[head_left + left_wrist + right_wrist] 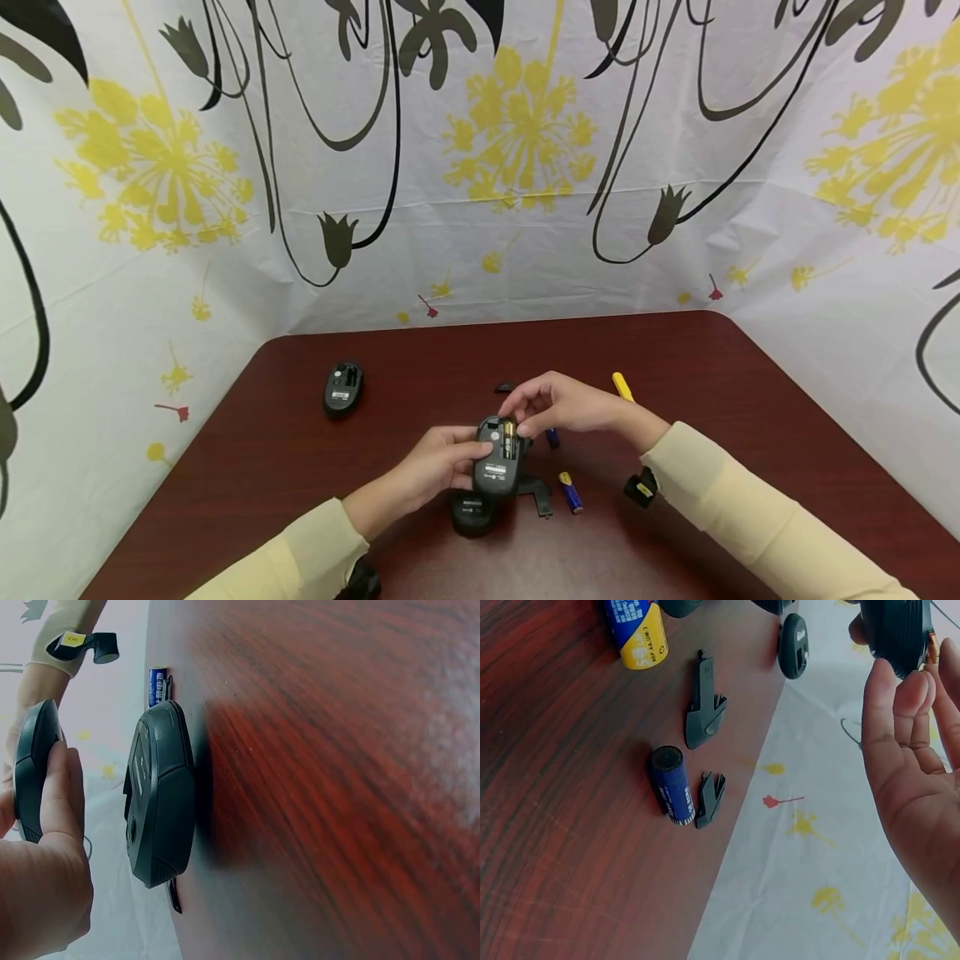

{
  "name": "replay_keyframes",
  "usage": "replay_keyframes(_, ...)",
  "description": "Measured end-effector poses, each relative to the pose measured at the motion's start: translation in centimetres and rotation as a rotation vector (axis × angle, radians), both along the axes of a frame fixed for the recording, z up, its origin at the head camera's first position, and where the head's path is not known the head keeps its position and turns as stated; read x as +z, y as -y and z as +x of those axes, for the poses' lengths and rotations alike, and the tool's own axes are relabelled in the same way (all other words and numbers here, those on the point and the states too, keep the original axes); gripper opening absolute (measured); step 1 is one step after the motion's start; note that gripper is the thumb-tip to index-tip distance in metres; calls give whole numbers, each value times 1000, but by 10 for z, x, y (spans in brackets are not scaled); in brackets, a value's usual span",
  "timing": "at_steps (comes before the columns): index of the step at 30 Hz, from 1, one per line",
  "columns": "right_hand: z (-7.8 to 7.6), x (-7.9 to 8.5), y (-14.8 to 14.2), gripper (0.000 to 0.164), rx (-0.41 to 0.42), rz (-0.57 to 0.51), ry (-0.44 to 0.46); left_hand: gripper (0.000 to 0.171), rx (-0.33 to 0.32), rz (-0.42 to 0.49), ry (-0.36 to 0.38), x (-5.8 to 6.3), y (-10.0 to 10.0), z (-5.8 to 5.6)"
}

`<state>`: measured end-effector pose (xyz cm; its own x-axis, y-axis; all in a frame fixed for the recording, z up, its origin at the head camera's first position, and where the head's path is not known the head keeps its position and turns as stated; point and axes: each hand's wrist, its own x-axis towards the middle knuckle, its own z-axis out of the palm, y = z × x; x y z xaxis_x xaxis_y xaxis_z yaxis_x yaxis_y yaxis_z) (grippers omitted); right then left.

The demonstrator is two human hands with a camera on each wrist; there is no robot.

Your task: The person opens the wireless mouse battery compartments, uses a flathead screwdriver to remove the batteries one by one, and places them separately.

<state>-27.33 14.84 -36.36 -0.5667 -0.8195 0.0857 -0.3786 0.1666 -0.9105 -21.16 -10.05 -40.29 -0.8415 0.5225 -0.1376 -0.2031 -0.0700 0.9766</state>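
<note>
My left hand (442,460) holds a dark computer mouse (495,477), underside up, thumb across its bottom face. The mouse's battery compartment is uncovered, and a gold-and-black battery (510,440) shows in it. At the compartment's far end, the thumb and fingers of my right hand (558,404) pinch around the battery's end. In the right wrist view, a coppery bit of the battery (932,649) sticks out beside the fingertips. Below the held mouse, a second mouse (166,795) rests on the table, partly covered by it in the head view.
A third mouse (343,389) lies at the back left, compartment uncovered. To the right are a blue-and-yellow battery (571,493), a blue battery (672,786), and two dark battery covers (705,705), one farther back (710,800). A yellow stick-like object (622,386) lies behind the right forearm.
</note>
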Motion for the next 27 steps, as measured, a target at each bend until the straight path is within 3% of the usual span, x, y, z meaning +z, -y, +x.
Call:
replay_keyframes(13,2,3,6,16,17,103,-130,46,-21,6,2,-3,-1,1)
replay_keyframes(23,-1,13,6,13,59,143,-127,45,-37,11,7,-4,-2,0)
replay_keyframes(27,-4,18,2,14,48,112,-78,45,-35,16,12,-4,-2,1)
